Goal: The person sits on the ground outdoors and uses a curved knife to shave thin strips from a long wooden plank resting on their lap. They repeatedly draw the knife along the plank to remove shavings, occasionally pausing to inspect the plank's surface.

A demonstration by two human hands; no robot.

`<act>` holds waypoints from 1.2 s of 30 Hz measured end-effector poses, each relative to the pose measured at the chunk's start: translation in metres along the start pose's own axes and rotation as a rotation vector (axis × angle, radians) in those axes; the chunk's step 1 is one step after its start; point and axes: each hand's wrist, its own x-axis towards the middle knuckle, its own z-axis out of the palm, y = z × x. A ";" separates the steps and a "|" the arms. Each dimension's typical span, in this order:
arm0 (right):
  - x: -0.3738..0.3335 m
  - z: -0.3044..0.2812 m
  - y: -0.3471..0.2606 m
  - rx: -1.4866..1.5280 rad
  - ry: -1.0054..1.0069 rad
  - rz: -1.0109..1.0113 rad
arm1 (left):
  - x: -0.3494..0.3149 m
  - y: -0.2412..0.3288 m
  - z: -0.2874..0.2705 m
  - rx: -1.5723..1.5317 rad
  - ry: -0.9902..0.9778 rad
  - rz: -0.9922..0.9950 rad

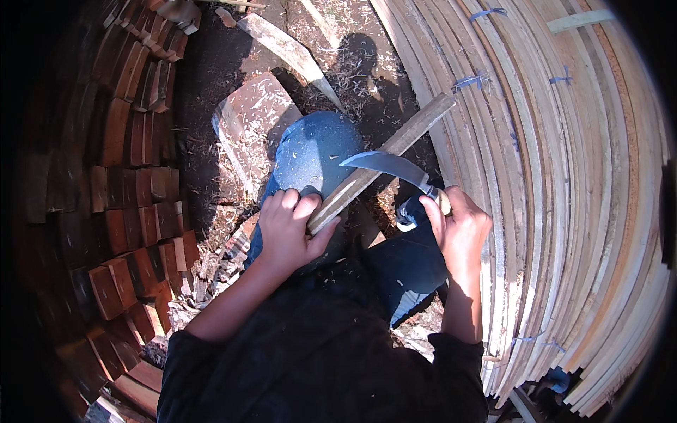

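Note:
My left hand (290, 229) is closed around the near end of a rough wooden stick (402, 137), which slants up and away to the right above my knee. In my right hand (462, 224) is a sickle-like curved knife (386, 163), gripped by its light-coloured handle. The blade lies across the middle of the stick, its tip pointing left; whether the edge touches the wood I cannot tell. Beneath the stick is my blue-trousered knee (317, 144).
Stacked reddish wood blocks (134, 225) rise on the left. Long wooden strips (550, 176), bundled with blue ties, fill the right side. A flat board (257, 116) and a pointed wood piece (285, 49) lie ahead among scattered shavings.

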 end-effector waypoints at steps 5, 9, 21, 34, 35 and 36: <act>0.030 -0.020 0.070 -0.316 0.143 0.349 | -0.002 0.001 -0.001 0.027 -0.033 -0.040; 0.017 -0.048 0.133 -0.241 0.332 0.645 | 0.000 0.003 -0.002 -0.003 -0.009 -0.016; -0.013 0.027 -0.007 0.183 0.007 0.118 | -0.002 0.000 0.002 -0.018 0.017 -0.012; -0.019 0.064 0.033 0.386 0.317 0.440 | -0.002 0.002 0.001 -0.048 0.041 0.033; -0.035 0.098 0.041 0.507 0.313 0.479 | -0.002 0.002 0.002 -0.056 0.042 0.041; -0.046 0.127 0.036 0.753 0.328 0.592 | 0.001 0.001 0.002 -0.059 0.049 0.057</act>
